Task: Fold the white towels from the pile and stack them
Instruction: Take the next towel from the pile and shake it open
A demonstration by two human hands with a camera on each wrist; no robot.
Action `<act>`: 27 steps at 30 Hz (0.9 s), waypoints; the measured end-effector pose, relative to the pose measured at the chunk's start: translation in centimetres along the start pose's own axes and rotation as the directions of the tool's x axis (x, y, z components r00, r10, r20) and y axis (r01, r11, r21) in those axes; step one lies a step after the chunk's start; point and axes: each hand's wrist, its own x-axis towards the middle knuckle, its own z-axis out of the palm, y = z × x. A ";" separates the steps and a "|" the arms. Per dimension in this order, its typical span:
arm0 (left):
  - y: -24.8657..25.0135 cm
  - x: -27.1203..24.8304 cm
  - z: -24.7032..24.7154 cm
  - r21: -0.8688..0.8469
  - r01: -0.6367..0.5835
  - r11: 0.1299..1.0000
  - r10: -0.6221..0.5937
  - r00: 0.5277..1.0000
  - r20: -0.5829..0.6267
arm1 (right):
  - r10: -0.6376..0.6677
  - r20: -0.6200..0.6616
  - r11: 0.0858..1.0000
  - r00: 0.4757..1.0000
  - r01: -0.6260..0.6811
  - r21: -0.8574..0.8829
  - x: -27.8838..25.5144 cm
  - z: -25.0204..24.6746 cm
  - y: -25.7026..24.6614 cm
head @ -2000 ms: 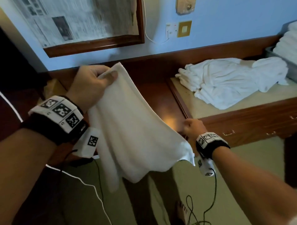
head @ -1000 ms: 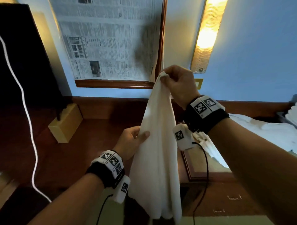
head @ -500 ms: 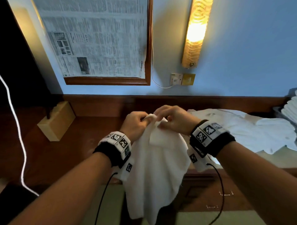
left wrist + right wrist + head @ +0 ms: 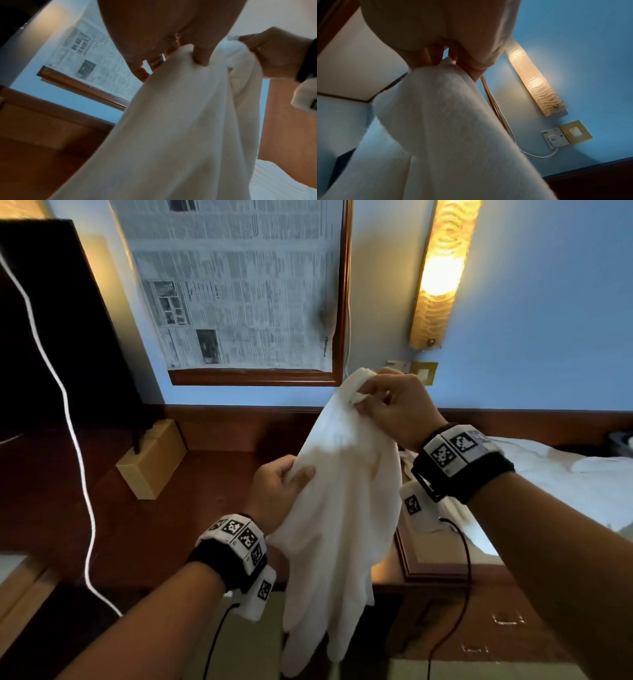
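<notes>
You are holding one white towel [image 4: 342,508] up in the air, over the near edge of the dark wood surface [image 4: 205,474]. Your right hand [image 4: 394,409] pinches the top of it, up high. Your left hand [image 4: 277,498] grips the left edge lower down, thumb on the front. So each grip is closed on this towel. It hangs long and loose, so I think it is not folded yet. To the right, more white towels lie in a messy pile [image 4: 565,484]. At the far right edge there is something pale, but you cannot tell if it is a stack. Most of the job looks left to do.
</notes>
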 end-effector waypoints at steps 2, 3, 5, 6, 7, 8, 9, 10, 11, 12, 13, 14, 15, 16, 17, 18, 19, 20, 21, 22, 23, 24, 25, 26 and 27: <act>-1.7 -1.1 -1.3 0.047 0.053 0.997 -0.053 0.999 -0.003 | 0.014 -0.097 1.000 0.995 -0.014 0.005 0.8 -0.2 -0.5; -2.7 -1.7 -2.0 0.087 0.083 0.993 -0.084 0.996 0.004 | 0.032 -0.144 0.999 0.989 -0.030 0.016 1.0 -0.3 -0.6; -4.5 -3.3 -3.2 0.109 0.151 0.982 -0.153 0.988 0.011 | 0.078 -0.217 0.997 0.973 -0.076 0.016 1.3 -0.5 -0.6; -5.3 -4.0 -3.6 0.091 0.199 0.976 -0.201 0.979 0.017 | 0.101 -0.243 0.995 0.965 -0.103 0.001 1.3 -0.5 -0.5; -5.9 -4.8 -4.0 0.061 0.243 0.968 -0.244 0.969 0.022 | 0.125 -0.261 0.991 0.957 -0.133 -0.012 1.2 -0.5 -0.3; -6.5 -5.5 -4.4 0.029 0.276 0.961 -0.276 0.961 0.030 | 0.151 -0.273 0.986 0.950 -0.163 -0.024 1.0 -0.4 -0.1; -6.9 -6.0 -4.8 0.002 0.288 0.958 -0.288 0.957 0.041 | 0.174 -0.278 0.980 0.945 -0.193 -0.042 0.8 -0.3 0.0; -7.0 -6.5 -5.1 -0.007 0.293 0.956 -0.293 0.955 0.050 | 0.198 -0.280 0.973 0.939 -0.224 -0.063 0.5 -0.1 0.1; -6.8 -6.8 -5.3 -0.001 0.296 0.955 -0.295 0.953 0.062 | 0.221 -0.278 0.965 0.935 -0.250 -0.073 0.3 0.1 0.1; -6.4 -6.9 -5.3 0.005 0.295 0.956 -0.294 0.952 0.085 | 0.246 -0.279 0.959 0.928 -0.275 -0.069 0.0 0.4 0.2; -6.1 -7.0 -5.3 -0.004 0.292 0.956 -0.290 0.952 0.101 | 0.271 -0.285 0.955 0.920 -0.295 -0.044 -0.3 0.7 0.2; -5.8 -7.0 -5.2 -0.020 0.292 0.956 -0.288 0.951 0.110 | 0.296 -0.294 0.950 0.909 -0.312 -0.007 -0.5 1.0 0.0; -5.6 -6.9 -5.1 -0.030 0.291 0.956 -0.286 0.951 0.120 | 0.314 -0.306 0.946 0.899 -0.324 0.021 -0.8 1.2 -0.1; -5.4 -6.8 -5.1 -0.029 0.287 0.958 -0.281 0.951 0.131 | 0.320 -0.316 0.944 0.893 -0.328 0.032 -0.9 1.5 -0.3; -5.4 -6.8 -5.0 -0.022 0.280 0.960 -0.274 0.951 0.145 | 0.320 -0.319 0.944 0.892 -0.328 0.032 -1.1 1.7 -0.6; -5.2 -6.8 -5.0 -0.013 0.284 0.959 -0.279 0.947 0.162 | 0.320 -0.321 0.944 0.891 -0.329 0.029 -1.3 1.8 -0.9; -4.8 -6.9 -5.0 -0.015 0.293 0.956 -0.286 0.941 0.179 | 0.324 -0.323 0.943 0.889 -0.333 0.030 -1.5 1.9 -1.2; -4.5 -7.1 -5.0 -0.042 0.306 0.951 -0.292 0.936 0.198 | 0.329 -0.329 0.941 0.885 -0.338 0.029 -1.7 1.9 -1.5; -4.3 -7.2 -4.9 -0.083 0.325 0.942 -0.303 0.931 0.206 | 0.332 -0.332 0.939 0.883 -0.343 0.027 -1.8 1.8 -1.7; -4.1 -7.4 -4.8 -0.122 0.341 0.932 -0.311 0.927 0.210 | 0.337 -0.333 0.937 0.881 -0.349 0.025 -1.9 1.8 -2.0; -3.7 -7.6 -4.7 -0.152 0.353 0.923 -0.317 0.923 0.217 | 0.341 -0.332 0.935 0.879 -0.353 0.026 -2.0 1.8 -2.3; -3.5 -7.7 -4.6 -0.175 0.355 0.918 -0.313 0.922 0.228 | 0.345 -0.333 0.934 0.877 -0.354 0.035 -2.2 1.8 -2.5; -3.4 -7.8 -4.5 -0.192 0.349 0.917 -0.302 0.923 0.238 | 0.350 -0.335 0.933 0.875 -0.357 0.044 -2.3 1.8 -2.7; -3.4 -7.8 -4.5 -0.196 0.328 0.924 -0.279 0.929 0.242 | 0.354 -0.336 0.932 0.873 -0.358 0.052 -2.5 1.9 -3.0; -3.2 -8.0 -4.5 -0.168 0.285 0.944 -0.241 0.940 0.241 | 0.362 -0.339 0.930 0.869 -0.363 0.061 -2.6 1.9 -3.3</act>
